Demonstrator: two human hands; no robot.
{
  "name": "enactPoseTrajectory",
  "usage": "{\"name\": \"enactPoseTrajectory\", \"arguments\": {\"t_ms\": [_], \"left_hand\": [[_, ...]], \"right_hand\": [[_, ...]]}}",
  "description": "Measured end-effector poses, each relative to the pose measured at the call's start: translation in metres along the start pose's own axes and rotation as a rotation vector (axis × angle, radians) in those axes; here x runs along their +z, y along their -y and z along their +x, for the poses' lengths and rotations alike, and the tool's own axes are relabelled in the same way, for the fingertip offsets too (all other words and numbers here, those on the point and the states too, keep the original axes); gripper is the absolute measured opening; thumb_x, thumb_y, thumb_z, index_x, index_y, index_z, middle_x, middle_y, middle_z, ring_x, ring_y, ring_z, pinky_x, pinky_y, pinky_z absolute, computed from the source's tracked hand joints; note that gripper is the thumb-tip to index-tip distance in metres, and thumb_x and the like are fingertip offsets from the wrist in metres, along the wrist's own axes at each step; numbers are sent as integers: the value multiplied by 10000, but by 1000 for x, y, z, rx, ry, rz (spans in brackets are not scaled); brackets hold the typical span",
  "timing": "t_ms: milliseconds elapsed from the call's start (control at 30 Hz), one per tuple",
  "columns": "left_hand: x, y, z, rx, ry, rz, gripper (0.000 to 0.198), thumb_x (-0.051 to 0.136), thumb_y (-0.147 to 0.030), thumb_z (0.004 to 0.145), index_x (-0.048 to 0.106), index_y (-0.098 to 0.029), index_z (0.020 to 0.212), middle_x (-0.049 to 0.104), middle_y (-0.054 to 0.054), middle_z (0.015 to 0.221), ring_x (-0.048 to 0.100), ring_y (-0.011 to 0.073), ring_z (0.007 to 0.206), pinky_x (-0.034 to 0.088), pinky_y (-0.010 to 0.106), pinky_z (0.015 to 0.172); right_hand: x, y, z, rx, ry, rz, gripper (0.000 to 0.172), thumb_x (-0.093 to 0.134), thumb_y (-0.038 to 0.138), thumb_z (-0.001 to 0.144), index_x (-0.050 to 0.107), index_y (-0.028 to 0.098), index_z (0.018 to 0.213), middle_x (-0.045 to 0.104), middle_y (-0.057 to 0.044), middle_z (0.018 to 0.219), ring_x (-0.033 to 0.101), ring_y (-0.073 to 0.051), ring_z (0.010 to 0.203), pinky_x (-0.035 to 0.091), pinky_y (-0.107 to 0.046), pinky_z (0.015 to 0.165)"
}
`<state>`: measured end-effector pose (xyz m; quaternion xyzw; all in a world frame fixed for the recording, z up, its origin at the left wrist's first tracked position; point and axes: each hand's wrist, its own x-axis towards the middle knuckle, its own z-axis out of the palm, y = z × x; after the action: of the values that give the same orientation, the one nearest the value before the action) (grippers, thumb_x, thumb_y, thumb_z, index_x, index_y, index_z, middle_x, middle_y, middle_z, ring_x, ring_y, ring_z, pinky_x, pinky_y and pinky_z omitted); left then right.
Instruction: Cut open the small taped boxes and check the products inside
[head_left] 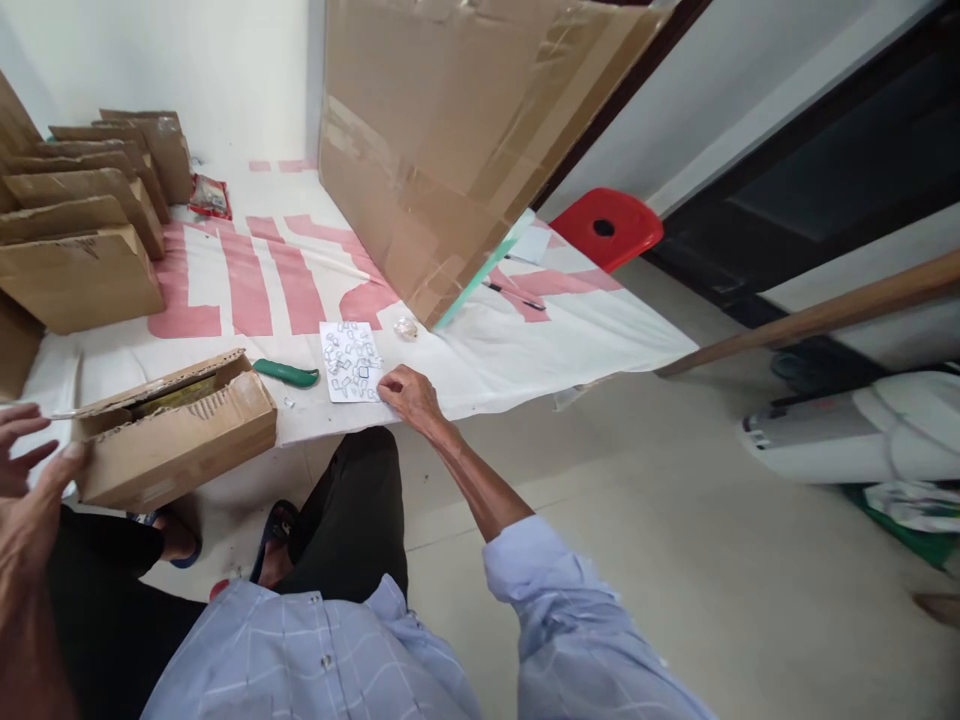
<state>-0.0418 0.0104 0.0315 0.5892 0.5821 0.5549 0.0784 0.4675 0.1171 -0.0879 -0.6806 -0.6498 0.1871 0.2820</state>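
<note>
My left hand [34, 490] is at the left edge with its fingers apart. Its thumb is at the left end of a long, narrow cardboard box [180, 440], whose top is open with ragged edges. Something yellowish-brown shows inside the box. My right hand [411, 395] has its fingers curled together in a pinch at the lower right corner of a white sheet [351, 362] covered in small outlined shapes. Whatever those fingertips hold is too small to make out. Between box and sheet lies a green-handled cutter [286, 373].
Several cardboard boxes [82, 280] stand in a row at the back left, near a small red packet [210, 197]. A large cardboard panel [450, 150] rises behind the sheet. Beside it are a small clear plastic item [406, 328], a pen [514, 294] and a red stool [609, 225].
</note>
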Motion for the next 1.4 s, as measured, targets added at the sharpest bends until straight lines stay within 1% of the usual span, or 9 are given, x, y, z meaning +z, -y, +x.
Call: {"name": "enactPoseTrajectory", "arguments": {"t_ms": [133,233,433,567,733,1000,1133,1267,1400], "left_hand": [[0,6,5,-169,201,-211,724,1065,-395,534,693,-301,1148,635,61,1588,565,404,1517,594,535,1120],[-1,10,6,-200,346,-247,885,1086,-448,530,649,-299,1284,568,121,1665,543,404,1539,558,504,1140],[6,17,-7,-118,227,-347,980,1108,-496,514,516,-295,1269,574,173,1639,592,366,1490,580,425,1040],[2,20,-17,-121,299,-344,850,1066,-579,592,524,-267,1166,542,208,1659,542,399,1543,516,535,1174],[-5,8,-17,-120,476,-169,937,1022,-618,649,583,-271,1401,487,193,1674,442,448,1609,418,602,1285],[1,-10,-25,-24,555,23,1041,959,-568,734,460,-287,1604,460,179,1640,477,425,1557,506,581,1222],[3,-14,-35,33,567,2,1050,970,-496,737,445,-307,1627,454,178,1638,494,429,1547,540,571,1194],[2,-17,-41,52,579,6,1083,976,-423,733,411,-315,1650,437,177,1651,480,436,1554,541,594,1195],[1,-16,-43,53,596,-17,1079,945,-403,750,380,-330,1666,404,171,1671,455,431,1569,524,602,1212]], "right_hand": [[0,-2,-4,-68,5,-49,175,586,301,871,686,221,751,714,-71,895,627,-206,833,450,-329,778],[0,-5,-8,-133,26,-70,251,523,356,925,652,231,749,692,-82,877,625,-221,831,452,-344,775],[1,-8,-13,-133,6,-37,201,540,388,891,667,244,833,746,-98,917,641,-240,818,474,-362,765],[-4,-4,-7,-95,-97,-34,171,557,391,851,645,248,818,750,-97,890,624,-235,752,472,-364,715],[-13,57,-3,-365,-257,125,195,576,370,945,661,241,826,718,-61,827,635,-218,739,538,-370,745],[1,212,-38,-1009,31,146,167,701,305,1045,760,208,1168,770,-129,1188,702,-283,1127,590,-462,998],[15,233,-52,-1097,165,-59,233,814,365,987,745,187,1119,753,-121,1101,679,-284,1020,573,-444,909],[12,229,-80,-1140,37,-63,12,737,215,1034,727,211,1037,758,-102,1027,681,-251,966,546,-394,844],[-1,226,-105,-1190,-79,35,119,661,130,1059,710,228,1106,770,-69,996,706,-218,907,562,-371,833]]}}
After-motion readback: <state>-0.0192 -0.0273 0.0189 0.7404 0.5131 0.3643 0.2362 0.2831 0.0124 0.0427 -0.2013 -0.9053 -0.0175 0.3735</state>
